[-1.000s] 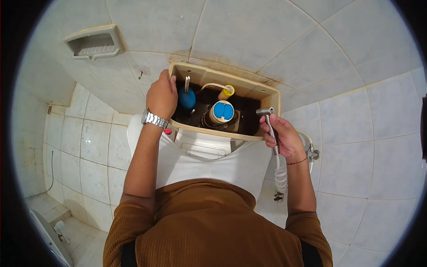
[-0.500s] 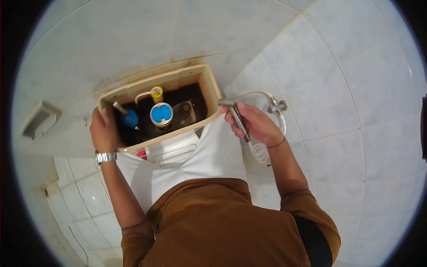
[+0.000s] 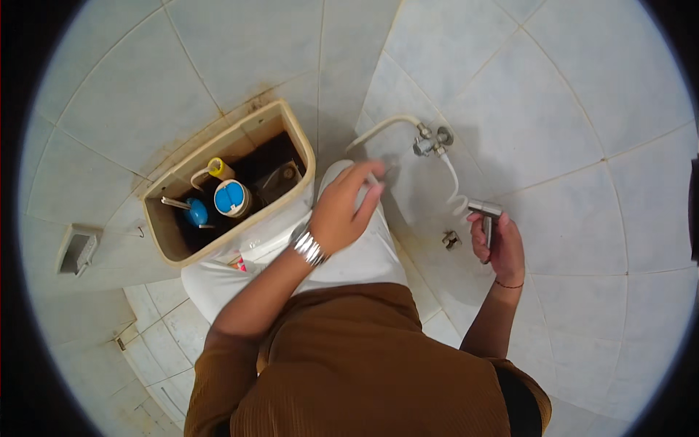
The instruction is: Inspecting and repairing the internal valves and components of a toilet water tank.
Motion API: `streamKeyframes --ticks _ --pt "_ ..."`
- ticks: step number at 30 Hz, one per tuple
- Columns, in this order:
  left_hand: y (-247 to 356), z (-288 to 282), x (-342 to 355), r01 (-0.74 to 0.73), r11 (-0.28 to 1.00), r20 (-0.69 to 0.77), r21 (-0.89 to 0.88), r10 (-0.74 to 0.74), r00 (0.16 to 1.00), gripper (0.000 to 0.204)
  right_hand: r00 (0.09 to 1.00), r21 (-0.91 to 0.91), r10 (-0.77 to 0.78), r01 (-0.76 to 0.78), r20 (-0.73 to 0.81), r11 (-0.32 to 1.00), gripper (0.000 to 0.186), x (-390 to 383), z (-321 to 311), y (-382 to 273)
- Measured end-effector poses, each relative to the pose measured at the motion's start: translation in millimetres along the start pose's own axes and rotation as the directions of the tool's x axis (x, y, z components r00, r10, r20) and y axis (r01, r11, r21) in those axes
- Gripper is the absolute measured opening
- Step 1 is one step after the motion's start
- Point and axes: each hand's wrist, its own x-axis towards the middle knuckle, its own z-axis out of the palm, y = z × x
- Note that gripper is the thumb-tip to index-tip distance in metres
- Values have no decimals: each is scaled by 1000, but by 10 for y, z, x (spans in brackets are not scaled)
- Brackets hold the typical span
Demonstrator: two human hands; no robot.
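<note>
In my right hand [image 3: 505,251] is a chrome bidet sprayer [image 3: 486,210], its fingers wrapped round the handle beside the tiled wall. A white coiled hose [image 3: 453,171] runs near the sprayer head from a chrome angle valve [image 3: 431,142]. My left hand [image 3: 346,207], with a metal watch at the wrist, hangs in the air over my right leg. Its fingers are apart and appear to hold nothing. Left of it stands a lidless beige toilet tank [image 3: 309,171]. Inside are a blue float [image 3: 195,212], a blue-topped flush valve [image 3: 231,198] and a yellow-capped tube [image 3: 218,169] above dark water.
A small metal wall holder [image 3: 451,240] sits below the valve. A white hose [image 3: 386,130] bends from the valve toward the tank. On the left wall is a pale recessed soap dish [image 3: 79,250]. Tiled walls close in the space behind the tank and on the right.
My left hand has left the tank's left rim and moved right, past the tank. My right hand has carried the sprayer right and down, away from the tank. The view has shifted.
</note>
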Motion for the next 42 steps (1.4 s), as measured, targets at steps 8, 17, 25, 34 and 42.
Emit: streamKeyframes --ticks 8,17,25,34,42 --pt "-410 999 791 -15 987 114 161 -3 993 56 968 11 -202 206 -150 978 60 -156 -122 94" --pt "-497 1150 778 86 968 -78 234 -70 994 40 899 16 -367 382 -238 924 62 -98 -178 96" --pt "-568 1222 777 558 519 336 -648 -462 821 37 957 -202 -177 131 -229 971 48 -367 -356 415" --pt "-660 1206 870 517 424 340 -743 -426 838 29 946 -194 -47 -17 -321 981 31 -588 -424 418" --pt "-600 1153 865 601 573 361 -557 -484 797 41 972 -547 186 -233 -141 804 18 -870 -688 1137"
